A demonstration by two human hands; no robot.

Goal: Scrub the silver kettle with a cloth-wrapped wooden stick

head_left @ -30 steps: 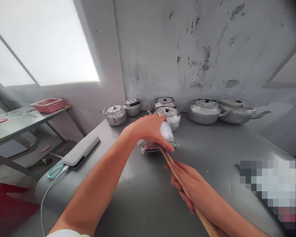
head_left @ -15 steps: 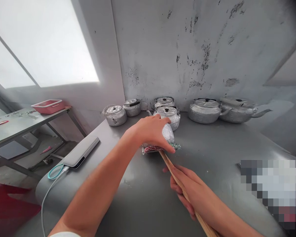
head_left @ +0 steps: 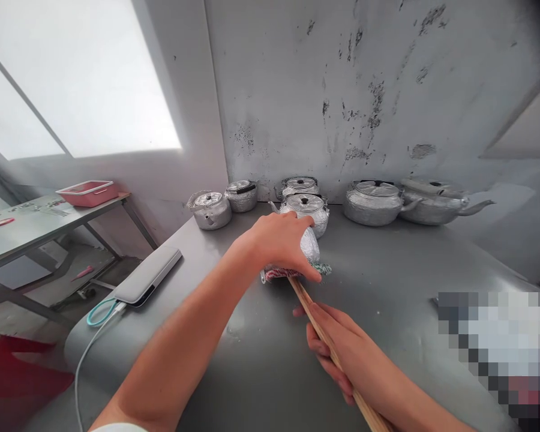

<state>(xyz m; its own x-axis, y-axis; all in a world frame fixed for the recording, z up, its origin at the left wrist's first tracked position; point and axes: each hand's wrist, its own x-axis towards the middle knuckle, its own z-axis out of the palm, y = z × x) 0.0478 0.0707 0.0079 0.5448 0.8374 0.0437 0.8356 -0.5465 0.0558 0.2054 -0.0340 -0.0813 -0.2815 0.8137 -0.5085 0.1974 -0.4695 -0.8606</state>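
My left hand (head_left: 284,243) is curved over a small silvery kettle (head_left: 310,245), gripping it from above and hiding most of it. Wrapped in my right hand (head_left: 337,342) is a wooden stick (head_left: 303,297), which slants from the lower right up to the kettle's near side. Red-and-white cord (head_left: 281,273) and green-and-white cord (head_left: 323,268) show at the stick's far end, under my left palm and beside the thumb. How the cords join the stick is hidden. Just behind my left hand stands another silvery kettle (head_left: 306,207).
More kettles stand along the wall, including a wide one (head_left: 373,203) and a small one (head_left: 209,210). A grey power bank (head_left: 149,276) with a cable lies on the left of the grey table (head_left: 252,384). Farther left, a side table holds a pink basket (head_left: 89,195).
My right hand and the stick have shifted slightly left. My left hand has moved a little to the right with the small kettle, still gripping it.
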